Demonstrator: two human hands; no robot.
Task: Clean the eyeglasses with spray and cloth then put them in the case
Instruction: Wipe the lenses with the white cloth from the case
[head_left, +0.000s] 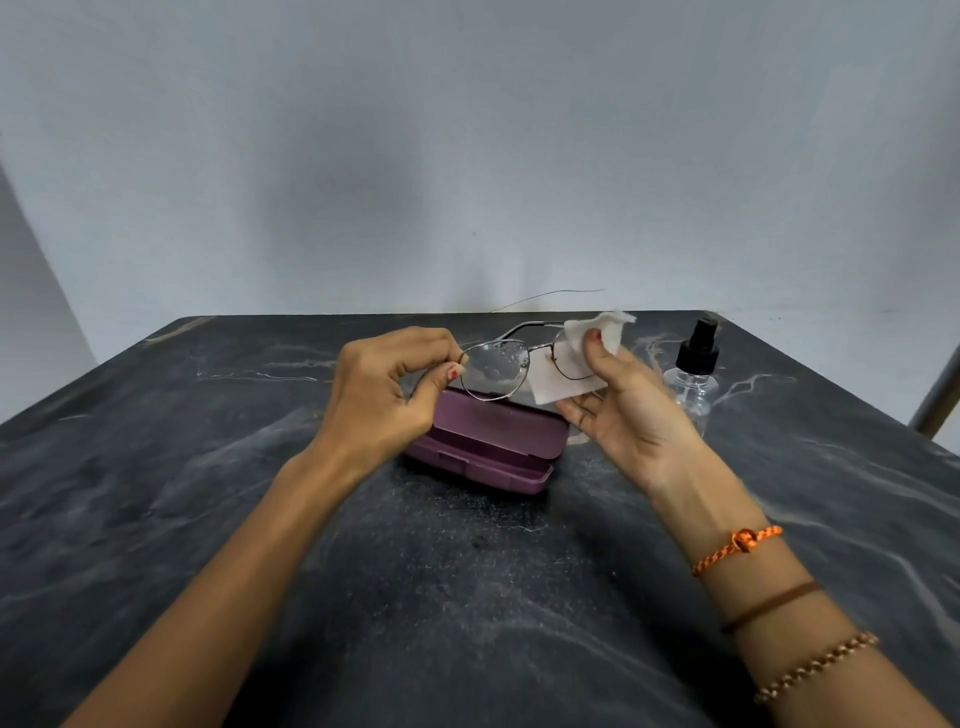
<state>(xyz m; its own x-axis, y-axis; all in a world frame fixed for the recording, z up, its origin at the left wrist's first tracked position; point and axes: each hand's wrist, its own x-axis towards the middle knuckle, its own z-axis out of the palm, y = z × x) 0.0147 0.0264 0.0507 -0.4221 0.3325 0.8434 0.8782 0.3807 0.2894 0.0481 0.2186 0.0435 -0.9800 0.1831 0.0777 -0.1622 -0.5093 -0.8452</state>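
Thin metal-framed eyeglasses are held in the air above the table, with droplets on the left lens. My left hand pinches the frame at its left edge. My right hand holds a white cloth wrapped around the right lens, thumb pressing on the front. Under the glasses lies a purple case, lid open toward me. A clear spray bottle with a black nozzle stands upright just right of my right hand.
The dark marbled table runs to a back edge against a plain grey wall. A metal pole leans at the right edge. A thin wire shows at the wall behind the glasses.
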